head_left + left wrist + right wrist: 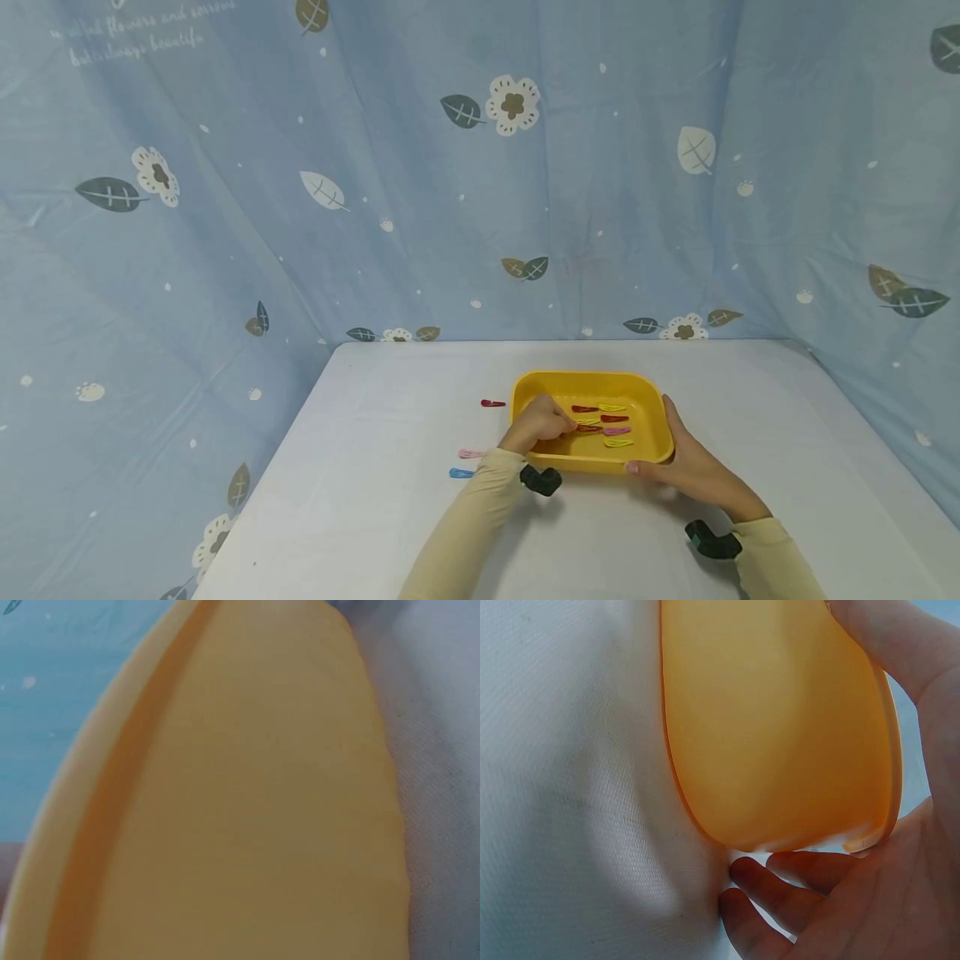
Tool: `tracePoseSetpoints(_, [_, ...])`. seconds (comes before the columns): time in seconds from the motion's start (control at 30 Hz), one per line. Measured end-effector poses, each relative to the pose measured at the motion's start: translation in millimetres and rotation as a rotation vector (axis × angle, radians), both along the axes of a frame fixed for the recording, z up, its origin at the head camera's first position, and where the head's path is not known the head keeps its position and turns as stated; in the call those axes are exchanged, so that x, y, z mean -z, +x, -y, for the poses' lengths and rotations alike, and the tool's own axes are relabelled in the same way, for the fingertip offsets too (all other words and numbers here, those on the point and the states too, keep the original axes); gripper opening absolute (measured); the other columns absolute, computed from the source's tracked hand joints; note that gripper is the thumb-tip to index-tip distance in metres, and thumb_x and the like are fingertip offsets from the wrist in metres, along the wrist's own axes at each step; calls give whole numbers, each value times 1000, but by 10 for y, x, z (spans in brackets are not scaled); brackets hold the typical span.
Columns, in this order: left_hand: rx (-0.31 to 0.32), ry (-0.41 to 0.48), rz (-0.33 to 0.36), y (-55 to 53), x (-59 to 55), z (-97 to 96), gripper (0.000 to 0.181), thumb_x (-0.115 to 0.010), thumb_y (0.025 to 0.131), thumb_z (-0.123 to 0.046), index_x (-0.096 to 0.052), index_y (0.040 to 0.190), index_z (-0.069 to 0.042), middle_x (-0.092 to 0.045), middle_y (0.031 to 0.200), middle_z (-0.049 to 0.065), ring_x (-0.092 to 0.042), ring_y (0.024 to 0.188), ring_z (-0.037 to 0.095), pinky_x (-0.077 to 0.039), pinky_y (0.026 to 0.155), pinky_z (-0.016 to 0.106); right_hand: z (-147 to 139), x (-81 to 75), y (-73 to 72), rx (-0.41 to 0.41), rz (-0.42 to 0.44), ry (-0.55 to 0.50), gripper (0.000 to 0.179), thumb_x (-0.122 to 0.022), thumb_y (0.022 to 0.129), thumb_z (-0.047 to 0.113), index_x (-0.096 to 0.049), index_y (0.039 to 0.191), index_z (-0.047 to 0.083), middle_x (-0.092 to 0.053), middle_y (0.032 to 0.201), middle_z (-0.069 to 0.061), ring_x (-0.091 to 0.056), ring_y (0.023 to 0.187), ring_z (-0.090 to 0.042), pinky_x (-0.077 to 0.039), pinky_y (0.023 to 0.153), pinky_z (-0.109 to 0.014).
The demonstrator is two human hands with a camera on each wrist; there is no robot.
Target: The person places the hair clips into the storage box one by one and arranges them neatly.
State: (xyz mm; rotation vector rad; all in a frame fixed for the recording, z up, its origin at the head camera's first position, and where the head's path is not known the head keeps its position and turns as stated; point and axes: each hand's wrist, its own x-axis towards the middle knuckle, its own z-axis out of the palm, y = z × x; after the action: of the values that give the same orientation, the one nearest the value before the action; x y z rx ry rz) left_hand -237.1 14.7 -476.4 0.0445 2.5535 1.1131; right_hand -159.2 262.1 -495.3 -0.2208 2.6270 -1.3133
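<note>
My left hand reaches over the left part of a yellow tray, its fingers bent and the fingertips pinching the left end of a red hair clip. Beside that clip, several red, yellow and pink hair clips lie in two columns on the tray floor, among them a pink hair clip. My right hand grips the tray's right front corner, thumb at the front and fingers along the right side. In the left wrist view the tray wall hides the left hand's fingers.
Left of the tray, a red hair clip, a light pink hair clip and a blue hair clip lie on the white table. A blue patterned curtain hangs behind the table and along its sides.
</note>
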Motion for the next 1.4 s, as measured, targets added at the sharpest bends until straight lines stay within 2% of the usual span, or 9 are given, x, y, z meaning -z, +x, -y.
tracePoseSetpoints(0.37, [-11,-25,7,6,13,-25,17,-80,89,-17,-82,86,0,-59,74,0,-48,61,14,-35,54,22,-1,-11,9,-3,0,-4,134,-81,86,46,24,161,6,-5,169,-34,-27,151,-53,-26,115,-74])
tracePoseSetpoints(0.67, [-10,-38,-4,1,10,-28,19,-80,89,-17,-81,82,0,-56,67,-1,-46,58,13,-33,52,22,-2,-11,12,-5,-7,-11,134,-81,86,45,24,161,7,-5,169,-34,-26,151,-54,-26,115,-74])
tracePoseSetpoints(0.9, [12,-40,-12,-2,34,-19,25,-79,91,-17,-78,72,0,-49,56,0,-45,52,15,-32,49,23,3,-11,8,-5,-3,-10,135,-81,86,46,25,161,7,-5,169,-34,-26,151,-54,-26,115,-74])
tracePoseSetpoints(1.4, [13,-53,-14,-11,56,-25,28,-79,91,-18,-76,69,-1,-45,54,0,-45,51,15,-32,48,23,11,-13,6,7,9,17,136,-81,85,49,24,161,6,-3,169,-33,-22,152,-56,-23,116,-75])
